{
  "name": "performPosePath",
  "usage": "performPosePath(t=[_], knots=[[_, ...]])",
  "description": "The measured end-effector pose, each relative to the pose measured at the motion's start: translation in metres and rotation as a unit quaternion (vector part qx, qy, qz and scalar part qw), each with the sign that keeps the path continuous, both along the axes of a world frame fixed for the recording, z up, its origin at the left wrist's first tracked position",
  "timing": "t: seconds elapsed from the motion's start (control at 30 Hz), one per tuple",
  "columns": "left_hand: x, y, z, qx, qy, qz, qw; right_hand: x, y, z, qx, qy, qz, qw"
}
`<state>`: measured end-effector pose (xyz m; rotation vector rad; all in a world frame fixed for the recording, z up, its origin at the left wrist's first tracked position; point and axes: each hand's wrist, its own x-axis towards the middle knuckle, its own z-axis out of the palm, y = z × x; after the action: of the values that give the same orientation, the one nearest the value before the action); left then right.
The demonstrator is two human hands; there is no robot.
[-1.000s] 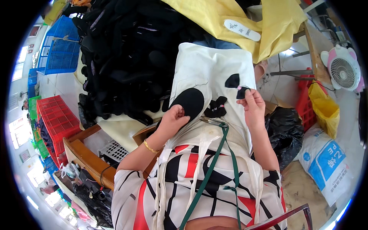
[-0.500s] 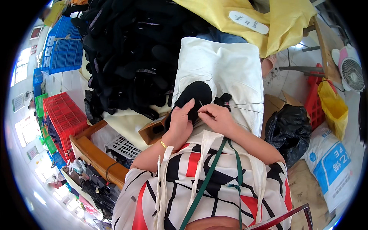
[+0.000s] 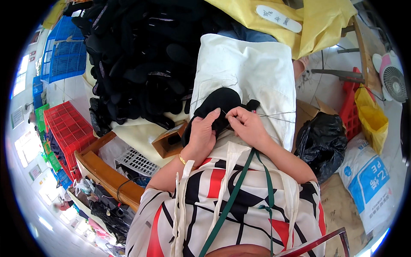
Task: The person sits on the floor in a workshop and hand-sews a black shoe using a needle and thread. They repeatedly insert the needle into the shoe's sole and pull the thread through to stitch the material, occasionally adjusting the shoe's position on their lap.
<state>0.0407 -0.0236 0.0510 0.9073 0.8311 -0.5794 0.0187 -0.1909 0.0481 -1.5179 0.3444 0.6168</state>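
Left hand [image 3: 202, 137]: grip closed on a black shoe piece [image 3: 219, 99], thumb on top, other fingers partly hidden. Piece sits over the lap on white apron cloth [image 3: 248, 60], rounded end pointing away from the person. Gold bracelet [image 3: 182, 159] at left wrist.

Right hand [image 3: 247, 126]: grip pinched, thumb and forefinger together at the right edge of the shoe piece, apparently on a thin needle-like sliver [image 3: 224, 112]; too small to be certain. Dark threads [image 3: 278, 114] stretch out to the right across the cloth; where they start is hidden. Black bow [image 3: 252, 105] lies just beyond the right hand, on the cloth, partly covered. Green cord [image 3: 231, 192] hangs down the patterned top [image 3: 239, 205].

Around: big heap of black pieces [image 3: 137, 55] ahead and left. Yellow cloth [image 3: 323, 25] ahead and right, white insole [image 3: 279, 19] on it. Cardboard box [image 3: 171, 139] near the left forearm, white perforated basket [image 3: 137, 162] beside it. Red crate [image 3: 68, 132] and blue crate [image 3: 64, 51] far left. Right side: black plastic bag [image 3: 322, 141], yellow bag [image 3: 372, 120], white-and-blue sack [image 3: 366, 184], pink-and-white fan [image 3: 391, 79].
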Motion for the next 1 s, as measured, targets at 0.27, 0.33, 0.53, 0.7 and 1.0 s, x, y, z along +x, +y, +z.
performPosePath(t=[0.27,0.33,0.53,0.7,1.0], knots=[[0.001,-0.003,0.009,-0.015,-0.01,0.007,1.0,0.0,0.001,-0.009,0.004,-0.022,0.002,1.0],[0.0,-0.003,0.009,-0.017,-0.013,0.008,1.0,0.002,0.0,-0.006,0.006,-0.014,0.007,1.0],[-0.001,-0.001,0.005,-0.021,-0.016,-0.002,1.0,0.004,-0.003,-0.006,0.038,0.014,0.007,0.999],[-0.003,0.003,0.002,-0.029,-0.015,-0.025,0.999,0.011,-0.007,-0.004,0.049,0.046,0.019,0.998],[-0.008,0.002,0.0,-0.002,-0.015,-0.059,0.998,0.021,-0.009,-0.003,0.066,0.073,0.03,0.995]])
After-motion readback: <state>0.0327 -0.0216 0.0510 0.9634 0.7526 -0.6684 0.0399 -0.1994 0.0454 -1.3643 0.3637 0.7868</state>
